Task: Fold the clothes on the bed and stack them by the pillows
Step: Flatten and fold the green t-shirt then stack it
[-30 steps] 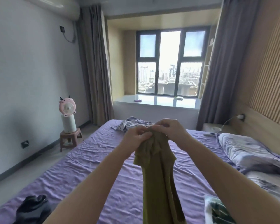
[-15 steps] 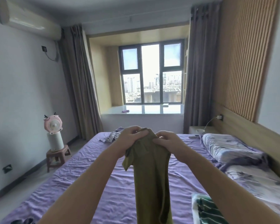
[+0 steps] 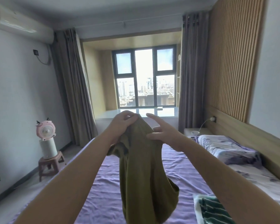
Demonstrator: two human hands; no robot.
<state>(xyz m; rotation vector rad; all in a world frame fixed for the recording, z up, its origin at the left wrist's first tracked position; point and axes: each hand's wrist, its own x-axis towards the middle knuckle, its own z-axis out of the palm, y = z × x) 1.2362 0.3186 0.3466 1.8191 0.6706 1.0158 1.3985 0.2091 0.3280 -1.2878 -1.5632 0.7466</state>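
I hold an olive shirt [image 3: 142, 167] up above the bed [image 3: 103, 199], left hand [image 3: 123, 125] gripping its top, right hand [image 3: 165, 135] spread and touching it, seemingly seeking the other shoulder before folding

The hanging olive-green cotton garment [image 3: 142, 172] runs past the bottom edge, hem unseen. The folded green-and-white striped cloth [image 3: 212, 209] is cut off there too. The garment and both forearms hide much of the purple bedsheet [image 3: 181, 168].
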